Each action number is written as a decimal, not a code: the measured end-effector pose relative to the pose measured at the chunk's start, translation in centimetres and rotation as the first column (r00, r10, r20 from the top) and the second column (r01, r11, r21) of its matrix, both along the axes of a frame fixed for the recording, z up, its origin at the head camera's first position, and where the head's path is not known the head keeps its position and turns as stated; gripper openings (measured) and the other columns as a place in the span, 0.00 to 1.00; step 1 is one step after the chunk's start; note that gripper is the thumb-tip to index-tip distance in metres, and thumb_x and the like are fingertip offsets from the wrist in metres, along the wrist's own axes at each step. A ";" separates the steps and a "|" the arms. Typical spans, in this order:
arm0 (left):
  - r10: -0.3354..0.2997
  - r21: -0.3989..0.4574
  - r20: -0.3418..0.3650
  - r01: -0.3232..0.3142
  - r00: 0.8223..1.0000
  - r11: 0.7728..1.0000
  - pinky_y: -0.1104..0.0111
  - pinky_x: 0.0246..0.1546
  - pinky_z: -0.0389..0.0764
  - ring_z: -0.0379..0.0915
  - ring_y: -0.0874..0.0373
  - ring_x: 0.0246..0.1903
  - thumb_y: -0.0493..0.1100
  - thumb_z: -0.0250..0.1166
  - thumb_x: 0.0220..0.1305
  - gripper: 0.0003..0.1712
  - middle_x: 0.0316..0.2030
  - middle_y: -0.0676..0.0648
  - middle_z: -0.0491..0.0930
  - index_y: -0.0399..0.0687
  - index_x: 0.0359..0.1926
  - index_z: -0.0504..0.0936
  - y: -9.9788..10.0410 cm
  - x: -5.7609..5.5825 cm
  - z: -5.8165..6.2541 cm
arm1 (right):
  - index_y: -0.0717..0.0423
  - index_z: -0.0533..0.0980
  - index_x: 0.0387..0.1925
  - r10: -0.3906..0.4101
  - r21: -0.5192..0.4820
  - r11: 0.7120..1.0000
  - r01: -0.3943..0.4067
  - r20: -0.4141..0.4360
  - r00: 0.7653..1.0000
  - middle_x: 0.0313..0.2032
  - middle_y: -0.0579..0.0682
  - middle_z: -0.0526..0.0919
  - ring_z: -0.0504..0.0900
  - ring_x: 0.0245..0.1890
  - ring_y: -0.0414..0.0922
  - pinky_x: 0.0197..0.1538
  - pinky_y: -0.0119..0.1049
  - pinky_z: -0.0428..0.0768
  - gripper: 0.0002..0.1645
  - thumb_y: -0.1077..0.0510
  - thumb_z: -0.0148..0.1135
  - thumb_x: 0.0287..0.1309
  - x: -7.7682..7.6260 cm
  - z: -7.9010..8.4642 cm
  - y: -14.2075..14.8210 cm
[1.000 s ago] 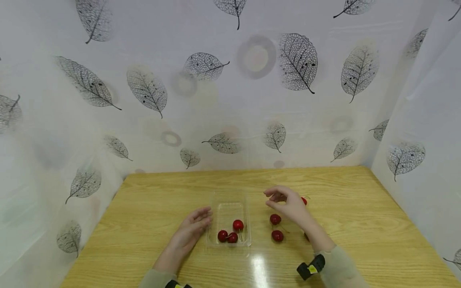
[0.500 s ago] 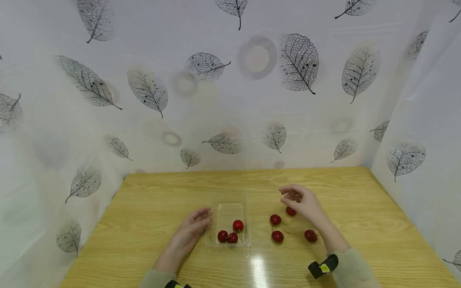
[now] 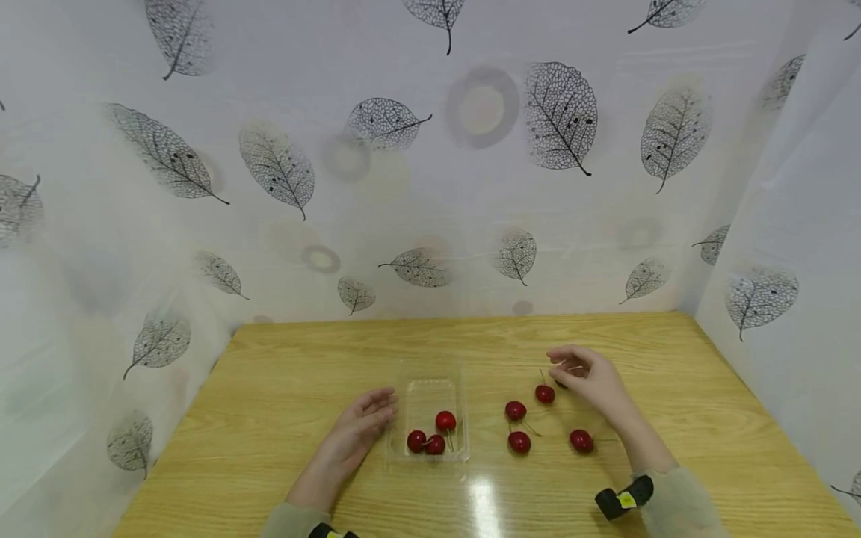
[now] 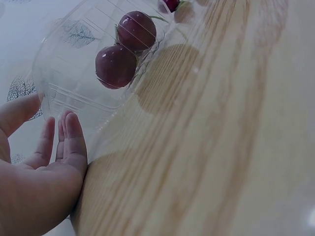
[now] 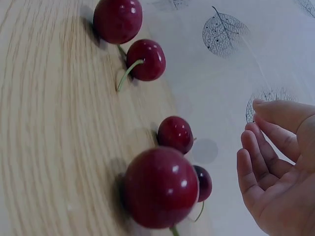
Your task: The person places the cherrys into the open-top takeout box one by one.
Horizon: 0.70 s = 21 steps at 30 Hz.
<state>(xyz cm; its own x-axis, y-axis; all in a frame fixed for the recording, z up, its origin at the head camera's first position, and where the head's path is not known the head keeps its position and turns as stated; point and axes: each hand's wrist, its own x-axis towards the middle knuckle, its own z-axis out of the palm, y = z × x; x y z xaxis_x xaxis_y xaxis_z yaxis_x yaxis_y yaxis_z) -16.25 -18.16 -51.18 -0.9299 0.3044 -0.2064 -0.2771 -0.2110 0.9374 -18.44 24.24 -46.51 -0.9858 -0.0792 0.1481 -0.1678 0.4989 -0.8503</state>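
A clear plastic box [image 3: 466, 418] on the table holds three dark red cherries [image 3: 445, 421] near its front end. My left hand [image 3: 359, 430] lies beside it with fingers extended, fingertips at its left wall [image 4: 74, 98] in the left wrist view. My right hand [image 3: 592, 381] hovers at the right over the loose cherries, fingers loosely bent, thumb apart from them, holding nothing. Nearest to it is a cherry [image 3: 545, 394] with its stem up. In the right wrist view several cherries [image 5: 161, 187] lie left of the hand [image 5: 275, 172]; in the head view the hand mostly covers one.
Two cherries, one [image 3: 515, 410] behind the other [image 3: 519, 442], lie right of the box. Another cherry [image 3: 581, 441] lies closer to the right forearm. A white leaf-patterned sheet [image 3: 430, 187] encloses the wooden table [image 3: 303, 373] at the back and sides.
My right hand has moved rightward, away from the box, uncovering cherries and covering the one at the far right. The left hand, the box and its cherries have stayed in place.
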 end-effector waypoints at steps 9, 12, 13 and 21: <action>-0.010 0.002 0.008 0.010 1.000 1.000 0.76 0.61 0.79 0.78 0.67 0.56 0.31 0.59 0.76 0.34 0.58 0.51 0.77 0.25 0.76 0.57 -0.1 0.0 0.1 | 0.67 0.81 0.58 -0.045 0.031 0.999 0.044 0.027 0.999 0.54 0.68 0.86 0.80 0.39 0.22 0.48 0.22 0.83 0.19 0.63 0.69 0.69 0.0 -0.7 1.5; -0.003 0.002 0.013 0.003 1.000 1.000 0.76 0.61 0.79 0.78 0.66 0.56 0.31 0.59 0.76 0.33 0.57 0.52 0.77 0.26 0.76 0.59 -0.2 0.0 0.0 | 0.67 0.81 0.59 -0.059 0.041 0.998 0.057 0.042 0.997 0.56 0.67 0.86 0.80 0.40 0.22 0.48 0.22 0.82 0.20 0.62 0.70 0.69 0.1 -0.9 1.9; -0.002 0.001 0.016 0.002 1.000 1.000 0.76 0.61 0.79 0.78 0.66 0.55 0.31 0.59 0.76 0.33 0.57 0.53 0.77 0.26 0.76 0.60 -0.2 0.0 0.0 | 0.66 0.81 0.59 -0.063 0.044 0.997 0.061 0.047 0.997 0.56 0.67 0.86 0.79 0.40 0.22 0.48 0.22 0.82 0.20 0.61 0.70 0.69 0.1 -0.9 2.0; -0.005 0.001 0.009 0.005 1.000 1.000 0.76 0.60 0.79 0.78 0.66 0.55 0.31 0.59 0.76 0.33 0.57 0.53 0.77 0.25 0.76 0.59 -0.2 0.0 -0.1 | 0.66 0.81 0.60 -0.085 0.045 0.996 0.083 0.057 0.995 0.57 0.67 0.85 0.78 0.40 0.22 0.48 0.21 0.81 0.21 0.60 0.69 0.70 0.1 -1.7 2.8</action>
<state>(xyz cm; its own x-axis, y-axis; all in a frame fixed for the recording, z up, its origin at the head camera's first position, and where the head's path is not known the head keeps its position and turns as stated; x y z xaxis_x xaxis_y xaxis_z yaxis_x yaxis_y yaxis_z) -16.29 -18.33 -51.29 -0.9265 0.3094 -0.2141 -0.2864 -0.2109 0.9346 -18.36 27.07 -48.22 -0.9961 -0.0006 0.0884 -0.0745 0.5448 -0.8353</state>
